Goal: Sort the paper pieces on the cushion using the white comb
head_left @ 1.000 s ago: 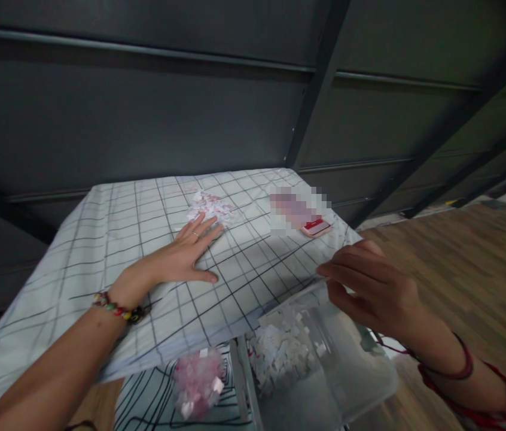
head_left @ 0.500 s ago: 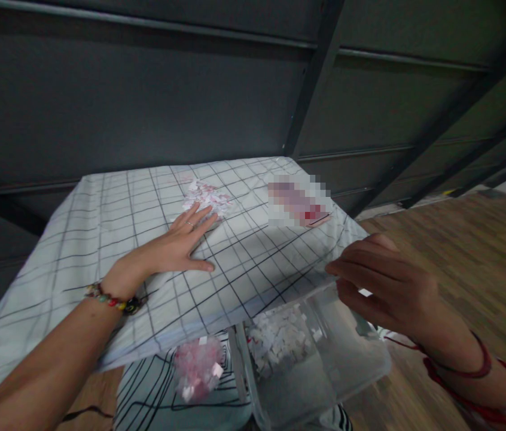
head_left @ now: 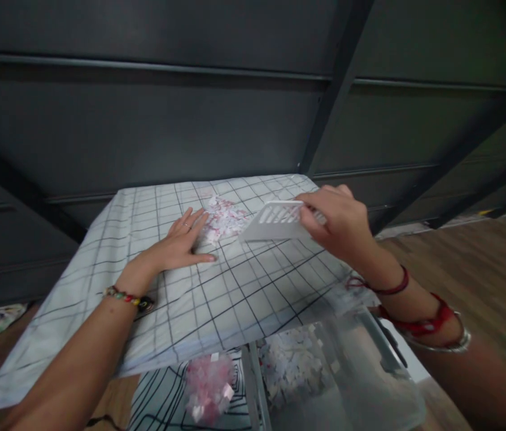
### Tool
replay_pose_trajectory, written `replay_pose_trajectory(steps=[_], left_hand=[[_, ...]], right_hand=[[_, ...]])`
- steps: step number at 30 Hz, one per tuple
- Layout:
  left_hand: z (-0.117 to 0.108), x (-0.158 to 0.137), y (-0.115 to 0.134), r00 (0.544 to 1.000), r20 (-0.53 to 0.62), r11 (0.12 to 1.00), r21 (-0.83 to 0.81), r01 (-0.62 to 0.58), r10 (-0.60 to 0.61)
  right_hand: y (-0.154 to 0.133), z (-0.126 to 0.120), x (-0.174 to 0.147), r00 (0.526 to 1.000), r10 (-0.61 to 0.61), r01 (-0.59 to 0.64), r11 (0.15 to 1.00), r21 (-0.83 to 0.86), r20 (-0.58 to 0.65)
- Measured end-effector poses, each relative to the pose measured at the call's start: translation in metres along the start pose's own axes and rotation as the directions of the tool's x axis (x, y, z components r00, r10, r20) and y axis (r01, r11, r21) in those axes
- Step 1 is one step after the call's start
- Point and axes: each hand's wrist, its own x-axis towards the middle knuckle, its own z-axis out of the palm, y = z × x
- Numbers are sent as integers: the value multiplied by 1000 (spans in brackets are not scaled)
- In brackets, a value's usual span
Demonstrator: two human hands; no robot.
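My left hand (head_left: 180,244) lies flat with its fingers spread on the checked tablecloth (head_left: 244,299), at the near left edge of a pile of small white and pinkish paper pieces (head_left: 223,218). In my right hand (head_left: 336,218) is a white slotted plastic piece (head_left: 265,230), flat and thin, gripped at its right end between thumb and fingers. Its left edge reaches close to the right side of the pile; whether it touches the cloth I cannot tell.
Below the table's front edge stands a clear plastic box (head_left: 365,371) holding many paper pieces (head_left: 293,359). Left of it, a clear bag of pink and white bits (head_left: 210,383) rests on a patterned surface. A dark panelled wall (head_left: 167,131) rises behind the table.
My right hand has moved from above the box up and left over the table, and the white slotted piece is now visible in it. The left hand stays flat beside the pile.
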Motion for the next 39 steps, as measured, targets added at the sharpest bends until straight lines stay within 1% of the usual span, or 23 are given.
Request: replay_pose_trajectory(steps=[2, 4, 7, 11, 14, 17, 19, 21, 23, 24, 26, 28, 30, 32, 33, 34, 35, 37, 38, 39], left_hand=[[1, -2, -8, 999, 15, 999, 4, 43, -43], [2, -3, -14, 997, 32, 997, 8, 77, -77], [3, -5, -17, 993, 46, 994, 10, 113, -113], [3, -6, -18, 989, 63, 991, 6, 137, -137], [4, -6, -18, 987, 87, 991, 2, 133, -132], [5, -5, -19, 988, 94, 992, 3, 125, -125], [5, -5, -20, 989, 85, 993, 8, 121, -121], [6, -6, -20, 991, 78, 994, 12, 111, -112], [7, -6, -20, 992, 76, 995, 14, 101, -101], [7, -6, -20, 992, 77, 995, 15, 99, -100], [8, -6, -19, 990, 87, 994, 23, 108, -110], [6, -5, -16, 986, 102, 991, 42, 129, -132], [-2, -4, -7, 979, 119, 984, 81, 159, -168], [-17, -6, 11, 968, 135, 972, 136, 193, -211], [-26, -9, 24, 967, 136, 968, 160, 193, -215], [-36, -14, 40, 971, 132, 970, 167, 175, -198], [-44, -22, 59, 978, 139, 980, 147, 135, -156], [-55, -44, 99, 983, 143, 992, 76, 102, -112], [-55, -58, 118, 981, 184, 998, 9, 69, -69], [-51, -72, 136, 965, 260, 996, -82, 43, -20]], right_hand=[[4, 27, 13, 1000, -11, 11, 1000, 16, 1], [6, 52, 24, 998, -64, 63, 997, 43, 24], [6, 78, 37, 992, -125, 123, 989, 77, 28], [4, 98, 40, 990, -142, 142, 985, 92, -15], [6, 107, 32, 992, -111, 116, 989, 90, -52], [12, 111, 23, 994, -73, 79, 994, 74, -81], [17, 108, 21, 994, -44, 50, 997, 58, -103], [21, 100, 22, 992, -24, 30, 998, 49, -122], [21, 89, 22, 995, -31, 35, 998, 48, -95], [19, 83, 21, 998, -46, 48, 998, 43, -43], [12, 72, 17, 990, -86, 83, 996, 29, 111], [2, 64, 8, 962, -120, 116, 993, 28, 247], [-8, 57, -2, 936, -146, 135, 989, 56, 319], [-16, 48, -13, 911, -172, 143, 984, 104, 374], [-20, 41, -18, 898, -184, 143, 981, 130, 400], [-24, 32, -24, 886, -196, 145, 978, 150, 419], [-29, 22, -30, 876, -204, 134, 974, 184, 437], [-42, -3, -49, 854, -200, 80, 963, 259, 481], [-51, -15, -60, 825, -173, -45, 929, 368, 538], [-61, -25, -74, 754, -139, -200, 883, 425, 642]])
